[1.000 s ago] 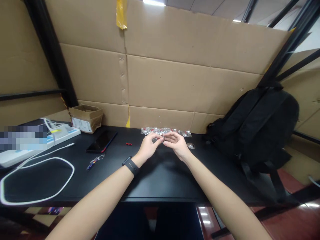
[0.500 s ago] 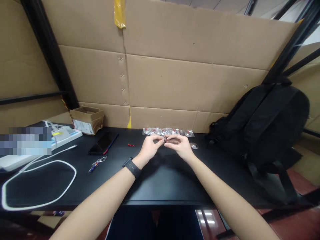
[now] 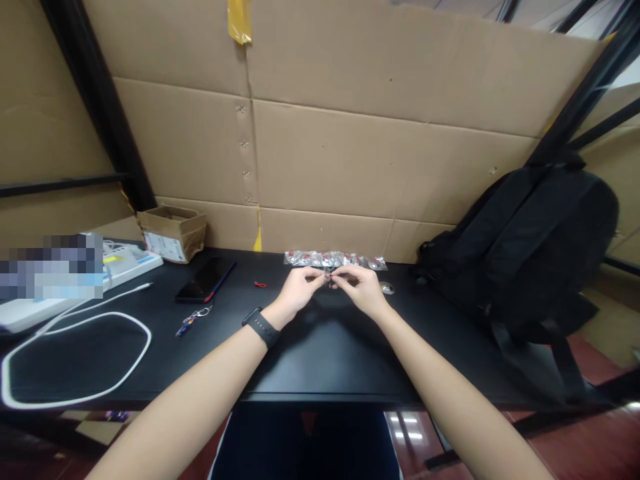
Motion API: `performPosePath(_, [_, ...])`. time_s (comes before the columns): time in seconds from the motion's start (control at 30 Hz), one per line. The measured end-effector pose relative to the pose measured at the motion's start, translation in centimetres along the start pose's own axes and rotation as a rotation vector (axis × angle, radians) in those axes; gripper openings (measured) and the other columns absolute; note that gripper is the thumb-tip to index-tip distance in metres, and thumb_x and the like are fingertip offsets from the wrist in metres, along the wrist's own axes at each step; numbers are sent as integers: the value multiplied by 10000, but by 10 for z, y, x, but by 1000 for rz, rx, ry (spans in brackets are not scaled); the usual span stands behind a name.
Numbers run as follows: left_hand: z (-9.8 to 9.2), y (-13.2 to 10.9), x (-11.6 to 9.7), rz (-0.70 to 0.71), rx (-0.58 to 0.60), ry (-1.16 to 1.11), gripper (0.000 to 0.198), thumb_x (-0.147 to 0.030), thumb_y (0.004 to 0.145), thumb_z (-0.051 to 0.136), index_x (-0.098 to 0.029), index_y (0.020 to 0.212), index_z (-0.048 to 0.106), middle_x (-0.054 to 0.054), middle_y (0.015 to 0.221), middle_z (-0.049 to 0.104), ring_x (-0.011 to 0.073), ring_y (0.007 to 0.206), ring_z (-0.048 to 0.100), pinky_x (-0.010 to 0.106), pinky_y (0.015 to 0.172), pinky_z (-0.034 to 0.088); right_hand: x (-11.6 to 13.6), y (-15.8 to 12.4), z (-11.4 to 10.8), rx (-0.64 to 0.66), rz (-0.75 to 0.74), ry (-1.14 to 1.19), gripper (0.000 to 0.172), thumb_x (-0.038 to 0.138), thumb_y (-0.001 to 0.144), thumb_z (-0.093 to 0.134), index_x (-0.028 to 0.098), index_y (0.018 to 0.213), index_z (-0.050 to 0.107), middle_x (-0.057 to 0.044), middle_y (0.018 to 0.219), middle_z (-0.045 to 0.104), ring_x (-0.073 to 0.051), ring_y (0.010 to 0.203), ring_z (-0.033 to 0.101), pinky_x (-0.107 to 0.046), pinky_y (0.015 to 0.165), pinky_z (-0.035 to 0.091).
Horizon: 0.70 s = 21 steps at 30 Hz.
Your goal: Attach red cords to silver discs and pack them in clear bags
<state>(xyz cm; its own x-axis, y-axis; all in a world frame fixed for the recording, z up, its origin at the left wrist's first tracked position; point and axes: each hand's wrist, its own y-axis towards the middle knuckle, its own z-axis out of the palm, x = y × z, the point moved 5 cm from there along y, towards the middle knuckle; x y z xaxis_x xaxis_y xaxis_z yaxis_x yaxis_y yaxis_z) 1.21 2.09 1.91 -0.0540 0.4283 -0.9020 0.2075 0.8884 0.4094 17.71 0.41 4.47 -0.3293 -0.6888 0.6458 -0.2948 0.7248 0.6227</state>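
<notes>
My left hand (image 3: pixel 299 291), a black watch (image 3: pixel 262 327) on its wrist, pinches a small shiny metal disc (image 3: pixel 327 275) that stands edge-on and looks like a finger cymbal. From the other side my right hand (image 3: pixel 361 291) closes thumb and fingertips on a bit of red cord (image 3: pixel 333 274) against the disc's face. Whether the cord passes through the disc is too small to tell. Flat on the black table lies another metal disc (image 3: pixel 387 288), just right of my right hand. A loose red cord loop (image 3: pixel 260 285) is left of my hands.
Clear packets of metal discs (image 3: pixel 335 259) lie in a row behind my hands. A phone (image 3: pixel 206 280), keychain (image 3: pixel 193 321), white cable (image 3: pixel 145 347), power strip (image 3: pixel 133 268) and small cardboard box (image 3: pixel 173 233) are leftward. A black backpack (image 3: pixel 530 247) stands right, with a cardboard wall (image 3: pixel 340 160) behind.
My right fingers have drawn in from a wider hold to a tight pinch at the disc. The disc is still between my hands. The view has tilted down slightly.
</notes>
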Motion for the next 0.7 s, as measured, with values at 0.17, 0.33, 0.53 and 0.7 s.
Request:
performPosePath(0.17, [-2, 0, 3, -11, -25, 62, 268, -410, 801, 721, -157, 865, 784, 87, 920, 777, 247, 898, 697, 330, 841, 511, 9, -1, 1, 66, -145, -266, 87, 262, 931, 601, 228, 937, 681, -55, 912, 709, -181, 714, 655, -316, 671, 545])
performPosePath(0.33, [-2, 1, 4, -4, -13, 108, 250, -395, 807, 705, -153, 832, 765, 82, 919, 774, 240, 888, 691, 324, 836, 509, 15, -3, 6, 107, -173, -437, 90, 189, 959, 515, 224, 967, 598, -69, 982, 661, -194, 848, 631, -314, 772, 518])
performPosePath(0.53, [-3, 1, 7, 13, -28, 179, 195, -356, 867, 625, -185, 920, 704, 49, 904, 747, 193, 851, 678, 298, 826, 505, 17, -6, 9, 207, -162, -547, 93, 184, 982, 461, 230, 1005, 538, -71, 1040, 616, -194, 901, 612, -297, 804, 494])
performPosePath(0.7, [-9, 1, -10, 106, -4, 202, 244, -392, 890, 598, -208, 1012, 702, 72, 1055, 730, 229, 1006, 659, 342, 931, 484, 17, -6, 9, 249, -145, -576, 89, 209, 992, 448, 237, 1028, 524, -73, 1046, 604, -198, 888, 603, -301, 784, 489])
